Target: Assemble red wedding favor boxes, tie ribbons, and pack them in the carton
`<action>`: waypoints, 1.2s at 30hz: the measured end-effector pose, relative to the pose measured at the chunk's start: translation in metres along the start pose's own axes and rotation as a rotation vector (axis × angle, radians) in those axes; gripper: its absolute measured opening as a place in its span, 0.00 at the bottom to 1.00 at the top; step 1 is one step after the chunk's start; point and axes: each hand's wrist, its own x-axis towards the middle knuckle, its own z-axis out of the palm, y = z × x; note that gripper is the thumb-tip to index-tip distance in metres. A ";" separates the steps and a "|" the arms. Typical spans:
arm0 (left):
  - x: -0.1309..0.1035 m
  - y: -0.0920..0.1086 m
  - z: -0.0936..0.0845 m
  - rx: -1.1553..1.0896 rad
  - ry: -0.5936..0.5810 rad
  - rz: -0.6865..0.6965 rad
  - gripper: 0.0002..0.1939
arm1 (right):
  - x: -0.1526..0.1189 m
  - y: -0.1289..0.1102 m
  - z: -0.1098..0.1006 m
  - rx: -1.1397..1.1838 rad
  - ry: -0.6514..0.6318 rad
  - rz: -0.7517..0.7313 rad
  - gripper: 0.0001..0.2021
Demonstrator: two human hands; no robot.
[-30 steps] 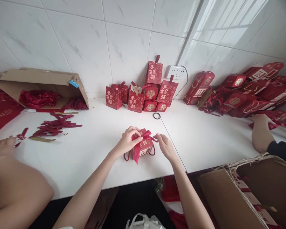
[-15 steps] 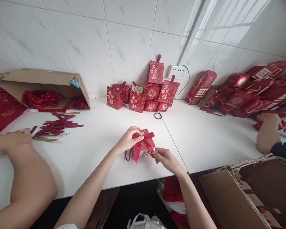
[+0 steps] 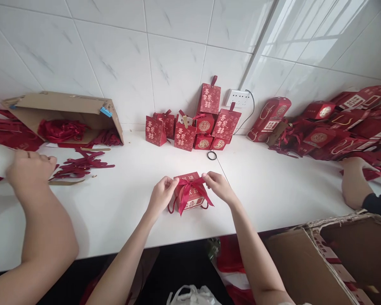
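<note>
In front of me on the white table stands a small red gift box (image 3: 193, 202) with gold characters and red cord handles at its sides. A red ribbon bow (image 3: 189, 185) lies across its top, two tails hanging down the front. My left hand (image 3: 162, 192) pinches the bow's left loop between thumb and fingers. On the other side my right hand (image 3: 218, 186) pinches the right loop, so the bow is stretched sideways between both hands. The knot sits at the middle of the box top.
Behind are several finished red boxes (image 3: 184, 136) and a black ring (image 3: 212, 155). Left: red ribbon strips (image 3: 81, 165), a cardboard box (image 3: 63, 101) and a co-worker's hand (image 3: 31, 167). Right: piled red boxes (image 3: 336, 127), another person's hand (image 3: 352, 169), a large carton (image 3: 292, 254).
My right hand has gone from a ribbon tail up to the right loop. My left hand has shifted left onto the left loop. The left co-worker's hand now holds something white.
</note>
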 end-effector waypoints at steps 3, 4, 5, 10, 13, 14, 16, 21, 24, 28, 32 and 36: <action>-0.001 0.002 0.006 -0.043 -0.005 0.020 0.17 | 0.006 0.001 0.020 0.101 -0.015 0.026 0.23; -0.002 0.002 0.009 -0.058 -0.003 0.023 0.16 | 0.006 0.004 0.023 0.136 -0.007 0.039 0.22; -0.004 0.003 0.011 -0.073 -0.002 0.024 0.16 | 0.007 0.006 0.025 0.163 0.003 0.048 0.22; -0.015 0.000 0.021 -0.126 0.021 0.011 0.14 | 0.005 0.018 0.029 0.243 0.029 0.058 0.22; -0.018 -0.003 0.026 -0.133 0.056 0.002 0.13 | 0.001 0.018 0.035 0.252 0.087 0.038 0.21; -0.018 -0.003 0.027 -0.133 0.064 -0.001 0.13 | 0.000 0.018 0.037 0.250 0.109 0.029 0.21; -0.017 -0.003 0.027 -0.132 0.068 -0.009 0.14 | -0.003 0.017 0.039 0.240 0.143 0.015 0.21; -0.013 -0.001 0.016 -0.110 0.003 -0.031 0.16 | -0.010 0.025 0.026 0.264 0.106 -0.053 0.22; -0.008 0.001 0.010 -0.086 -0.013 -0.023 0.16 | -0.011 0.034 0.013 0.345 -0.124 -0.196 0.38; -0.007 0.008 0.012 -0.069 -0.003 0.039 0.14 | -0.012 0.039 0.010 0.240 -0.352 -0.248 0.57; -0.020 0.018 0.019 -0.058 0.079 0.224 0.11 | -0.021 0.036 0.017 0.094 -0.174 -0.338 0.54; -0.040 0.027 0.030 0.126 0.116 0.801 0.06 | -0.043 0.029 0.012 -0.099 0.167 -0.549 0.48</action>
